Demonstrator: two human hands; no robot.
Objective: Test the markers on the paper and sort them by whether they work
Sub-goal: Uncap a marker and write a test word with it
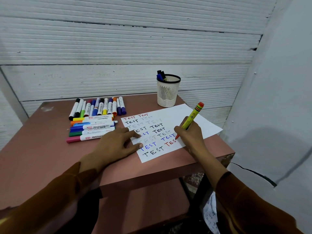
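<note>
— What did we see, biggest first?

— A pink surface carrying white paper covered in "TEST" words, with a white cup holding markers behind it.

— And the loose markers?

— Grouped left of the paper, some upright in a row, some crosswise.

— Our hands?

— The left hand pressed flat, fingers spread, on the paper's edge. The right hand gripped a yellow marker, red tip on the paper.

Pink-brown tabletop stands against a white ribbed wall; plain pale wall at right, cracked low down. Even, diffuse lighting.
</note>
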